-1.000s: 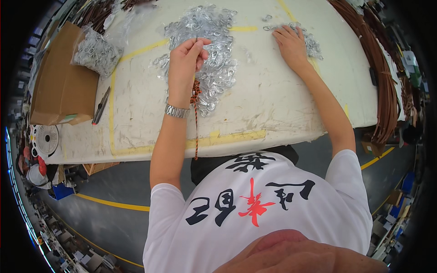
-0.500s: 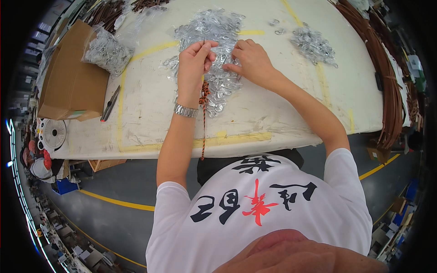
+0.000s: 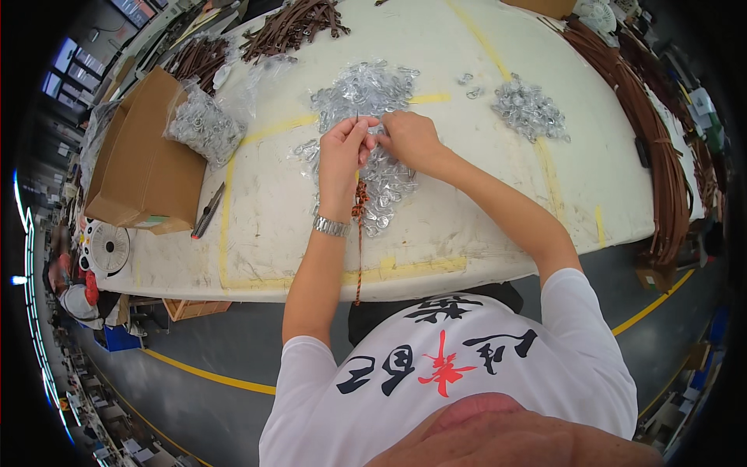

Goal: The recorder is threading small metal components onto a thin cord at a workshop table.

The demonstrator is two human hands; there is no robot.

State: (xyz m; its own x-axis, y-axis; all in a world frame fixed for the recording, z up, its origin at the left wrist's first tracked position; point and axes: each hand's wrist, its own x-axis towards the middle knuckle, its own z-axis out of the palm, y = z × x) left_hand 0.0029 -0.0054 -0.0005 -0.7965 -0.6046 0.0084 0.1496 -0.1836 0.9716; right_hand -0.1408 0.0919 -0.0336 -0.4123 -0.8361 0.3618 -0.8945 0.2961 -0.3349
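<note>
My left hand [image 3: 342, 152], a metal watch on its wrist, is closed in a pinch on a slim pointed tool whose dark tip [image 3: 357, 116] rises above the fingers. Below this hand hangs an orange-and-black braided cord [image 3: 359, 204], knotted near its top and dangling over the table's front edge. My right hand [image 3: 414, 140] is closed with curled fingertips beside the left fingers; what they grip, if anything, is hidden. Under both hands lies a heap of metal hooks in small clear bags [image 3: 366, 86] on the pale table [image 3: 288, 210].
A smaller heap of bagged hooks [image 3: 529, 109] lies to the right. On the left stand a cardboard box [image 3: 148, 167], a filled clear bag [image 3: 204, 124], a cutter knife [image 3: 208, 212] and a fan [image 3: 107, 247]. Brown straps [image 3: 296, 29] lie at the back, more brown straps [image 3: 661, 167] along the right edge.
My right hand has moved left, its fingers curling in against my left fingertips. My left hand keeps its pinch. The whole view has shifted, showing more of the table's far side.
</note>
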